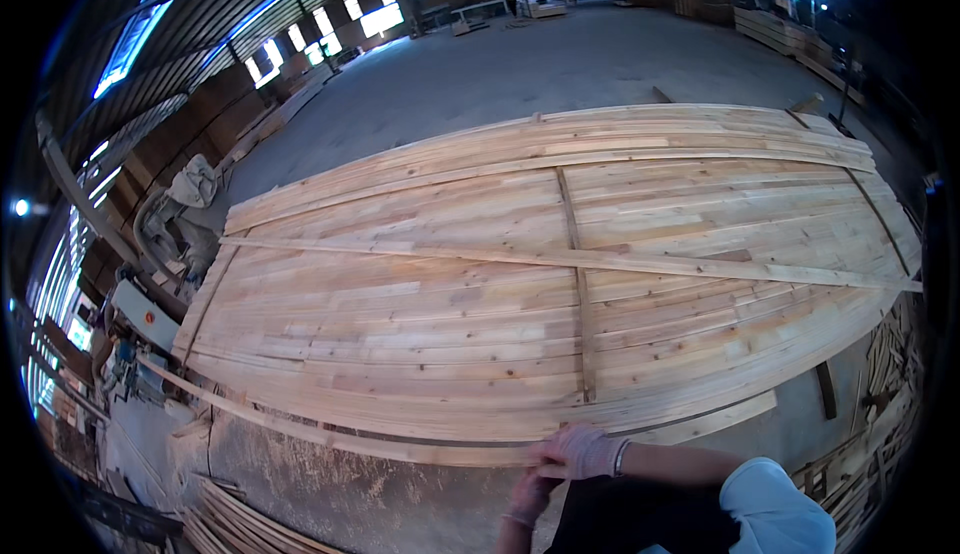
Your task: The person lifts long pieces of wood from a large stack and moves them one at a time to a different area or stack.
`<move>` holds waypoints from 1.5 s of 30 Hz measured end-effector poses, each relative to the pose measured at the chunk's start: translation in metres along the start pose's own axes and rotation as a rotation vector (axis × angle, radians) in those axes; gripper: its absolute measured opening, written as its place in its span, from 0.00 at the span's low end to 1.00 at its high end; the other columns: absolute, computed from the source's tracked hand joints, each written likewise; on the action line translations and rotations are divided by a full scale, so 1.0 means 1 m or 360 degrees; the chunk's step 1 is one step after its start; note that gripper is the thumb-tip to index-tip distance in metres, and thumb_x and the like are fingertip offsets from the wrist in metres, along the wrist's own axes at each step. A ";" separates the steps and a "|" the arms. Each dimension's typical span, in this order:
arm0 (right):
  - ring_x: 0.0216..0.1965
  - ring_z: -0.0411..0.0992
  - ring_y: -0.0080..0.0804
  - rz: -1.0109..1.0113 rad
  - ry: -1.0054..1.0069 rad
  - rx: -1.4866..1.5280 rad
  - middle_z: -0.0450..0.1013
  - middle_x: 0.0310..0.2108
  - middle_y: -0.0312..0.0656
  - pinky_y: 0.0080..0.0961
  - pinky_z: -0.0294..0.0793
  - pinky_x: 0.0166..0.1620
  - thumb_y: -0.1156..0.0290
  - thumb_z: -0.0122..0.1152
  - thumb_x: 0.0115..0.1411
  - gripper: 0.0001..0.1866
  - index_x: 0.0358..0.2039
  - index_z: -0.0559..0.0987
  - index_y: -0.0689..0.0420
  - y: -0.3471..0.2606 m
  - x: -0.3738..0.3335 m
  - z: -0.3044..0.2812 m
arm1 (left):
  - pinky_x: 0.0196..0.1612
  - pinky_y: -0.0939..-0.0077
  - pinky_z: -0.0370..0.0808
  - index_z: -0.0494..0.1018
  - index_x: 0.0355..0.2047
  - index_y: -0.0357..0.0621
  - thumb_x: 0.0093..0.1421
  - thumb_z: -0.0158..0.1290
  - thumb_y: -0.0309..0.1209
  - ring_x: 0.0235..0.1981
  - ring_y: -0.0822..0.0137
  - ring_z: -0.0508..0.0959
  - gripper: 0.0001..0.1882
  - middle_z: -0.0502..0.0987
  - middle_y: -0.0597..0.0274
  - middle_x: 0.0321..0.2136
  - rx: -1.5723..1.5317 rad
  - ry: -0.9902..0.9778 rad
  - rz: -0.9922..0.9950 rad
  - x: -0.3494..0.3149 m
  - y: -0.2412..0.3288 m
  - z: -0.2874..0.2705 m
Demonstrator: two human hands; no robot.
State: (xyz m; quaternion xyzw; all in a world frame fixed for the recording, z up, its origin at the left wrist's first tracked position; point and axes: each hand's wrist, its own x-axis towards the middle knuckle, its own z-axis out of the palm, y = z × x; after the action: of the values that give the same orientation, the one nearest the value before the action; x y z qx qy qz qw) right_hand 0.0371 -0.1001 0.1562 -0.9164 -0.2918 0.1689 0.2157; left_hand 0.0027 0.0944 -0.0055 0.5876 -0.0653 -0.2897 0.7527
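Observation:
My right hand, in a pale knit glove, is at the near edge of the stack of boards. Its fingers are curled in, and what they hold, if anything, cannot be made out. Just below and to its left is my left hand, also gloved, close to or touching the right fingers; its own fingers are mostly hidden. Beside both hands runs a long narrow board along the near side of the stack. Whether either hand grips it is unclear. Beyond lies the wide stack of jointed, knotty pale boards.
Another narrow board lies slantwise over the stack, crossing thin dark cross strips. A machine with a light control box stands at left. Thin wood strips lie lower left, with more scraps at right. Sawdust covers the near floor.

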 end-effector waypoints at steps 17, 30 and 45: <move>0.44 0.75 0.51 0.0665 -0.0165 0.0484 0.77 0.39 0.51 0.45 0.73 0.47 0.41 0.50 0.60 0.27 0.46 0.77 0.51 0.029 -0.073 -0.009 | 0.41 0.71 0.79 0.73 0.50 0.48 0.60 0.55 0.52 0.39 0.63 0.79 0.25 0.80 0.63 0.41 -0.0898 0.0716 -0.0145 -0.047 0.077 -0.058; 0.39 0.77 0.48 0.0305 0.0007 -0.0134 0.76 0.37 0.48 0.45 0.75 0.38 0.48 0.57 0.57 0.22 0.41 0.76 0.54 0.126 -0.049 -0.084 | 0.34 0.61 0.79 0.78 0.42 0.54 0.60 0.54 0.56 0.27 0.64 0.80 0.22 0.82 0.67 0.29 -0.1145 0.1390 -0.0220 -0.014 0.027 -0.150; 0.47 0.76 0.38 0.1954 0.0123 -0.1280 0.79 0.43 0.38 0.46 0.68 0.50 0.68 0.57 0.59 0.13 0.44 0.81 0.48 0.400 -0.171 -0.167 | 0.41 0.62 0.75 0.78 0.35 0.44 0.66 0.45 0.54 0.27 0.65 0.74 0.25 0.79 0.60 0.31 -0.1339 0.1287 -0.0562 0.048 -0.010 -0.098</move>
State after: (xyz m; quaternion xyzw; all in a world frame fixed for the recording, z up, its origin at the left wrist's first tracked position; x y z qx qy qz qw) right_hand 0.1627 -0.5484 0.1318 -0.9284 0.2425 0.1069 -0.2604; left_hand 0.0817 0.1516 -0.0559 0.3052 0.4442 -0.1650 0.8260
